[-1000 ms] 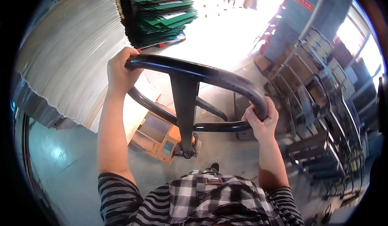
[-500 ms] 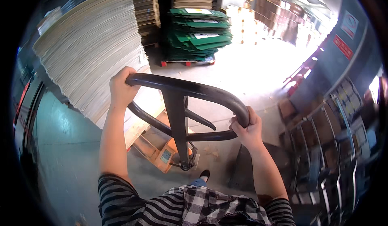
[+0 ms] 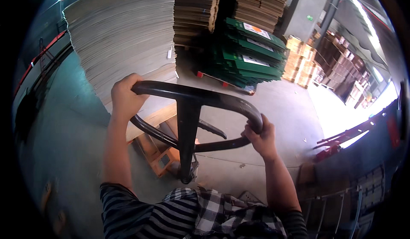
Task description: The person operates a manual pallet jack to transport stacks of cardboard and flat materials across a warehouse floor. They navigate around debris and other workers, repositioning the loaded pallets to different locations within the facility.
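**Black pallet-jack handle (image 3: 187,128) was gripped at both sides**

In front of the person, the left hand (image 3: 127,96) was closed around its upper left corner, the right hand (image 3: 261,137) around its right bend. The loop looked rigid and smooth, best held at those sides; the tall sheet stack (image 3: 128,34) beyond looked heavy. Grey floor (image 3: 282,115) reached past green sheets (image 3: 252,55) toward cartons (image 3: 301,61).

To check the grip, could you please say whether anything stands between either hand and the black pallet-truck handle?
Nothing visible: the left hand and right hand grip the pallet-truck handle directly, at opposite ends.
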`<state>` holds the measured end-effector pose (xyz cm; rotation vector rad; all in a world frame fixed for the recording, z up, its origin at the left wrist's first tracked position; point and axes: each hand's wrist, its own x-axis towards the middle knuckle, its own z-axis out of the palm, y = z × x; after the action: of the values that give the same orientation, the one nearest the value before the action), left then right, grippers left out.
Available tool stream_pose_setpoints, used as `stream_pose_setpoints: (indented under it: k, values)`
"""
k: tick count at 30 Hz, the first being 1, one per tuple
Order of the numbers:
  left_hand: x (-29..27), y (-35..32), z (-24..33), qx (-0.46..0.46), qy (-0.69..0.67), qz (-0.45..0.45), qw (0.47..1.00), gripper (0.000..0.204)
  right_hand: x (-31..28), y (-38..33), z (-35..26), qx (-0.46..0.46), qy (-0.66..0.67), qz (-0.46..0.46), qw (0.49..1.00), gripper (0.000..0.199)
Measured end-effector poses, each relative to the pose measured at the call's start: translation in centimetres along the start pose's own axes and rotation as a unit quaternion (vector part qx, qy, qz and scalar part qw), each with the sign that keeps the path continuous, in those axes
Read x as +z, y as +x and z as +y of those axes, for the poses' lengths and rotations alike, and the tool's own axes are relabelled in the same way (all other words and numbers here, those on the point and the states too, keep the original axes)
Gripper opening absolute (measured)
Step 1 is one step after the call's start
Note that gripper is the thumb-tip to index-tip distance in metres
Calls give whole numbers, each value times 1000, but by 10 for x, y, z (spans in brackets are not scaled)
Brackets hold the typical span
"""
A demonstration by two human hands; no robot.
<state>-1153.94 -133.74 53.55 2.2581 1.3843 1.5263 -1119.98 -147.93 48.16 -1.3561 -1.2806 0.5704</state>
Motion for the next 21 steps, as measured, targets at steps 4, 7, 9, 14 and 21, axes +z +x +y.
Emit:
stream_pose_setpoints:
  k: [4,7,9,14,21]
  values:
    - [22,-12,27,-18,44,34,998,20,-9,93,54,-10,59,-65,996,15]
    - [37,-33,51,-65,86,91,990,20,-14,143,87,-40,110,-183,976,21]
    - [48,-52,79,-115,137,134,975,21,-16,166,96,-48,140,-248,957,24]
    - [104,-107,184,-213,278,216,911,26,-20,229,134,-111,158,-357,914,21]
    - [197,-135,302,-266,397,223,850,36,-48,274,182,-126,247,-486,829,23]
